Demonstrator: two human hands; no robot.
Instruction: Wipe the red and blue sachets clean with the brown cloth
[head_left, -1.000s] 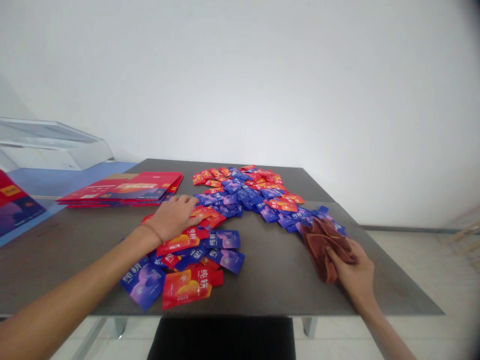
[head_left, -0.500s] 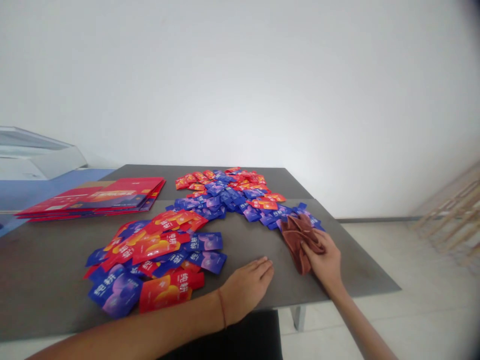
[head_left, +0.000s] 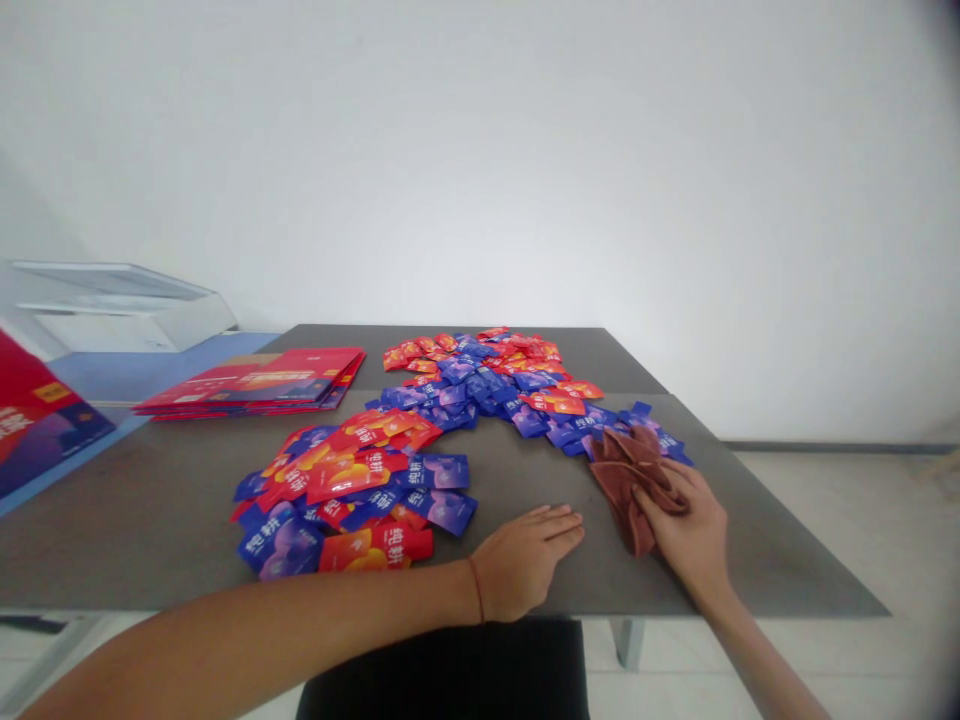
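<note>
My right hand (head_left: pixel 690 535) presses down on a crumpled brown cloth (head_left: pixel 628 470) near the right side of the dark grey table (head_left: pixel 150 500), fingers curled on the cloth. My left hand (head_left: pixel 525 558) lies flat on the bare tabletop near the front edge, fingers stretched out toward the cloth, holding nothing. Left of it is a heap of red and blue sachets (head_left: pixel 352 490). A second, larger heap of sachets (head_left: pixel 487 385) spreads across the back of the table and reaches the cloth.
A stack of flat red and blue cartons (head_left: pixel 259 380) lies at the table's back left. Another red and purple carton (head_left: pixel 37 425) shows at the left edge. A clear plastic box (head_left: pixel 112 300) stands on a blue surface behind. A dark chair (head_left: pixel 442 670) sits below the front edge.
My left hand left the near sachet heap and moved right to lie flat on the bare table beside the cloth. My right hand stayed on the cloth. The view swung slightly.
</note>
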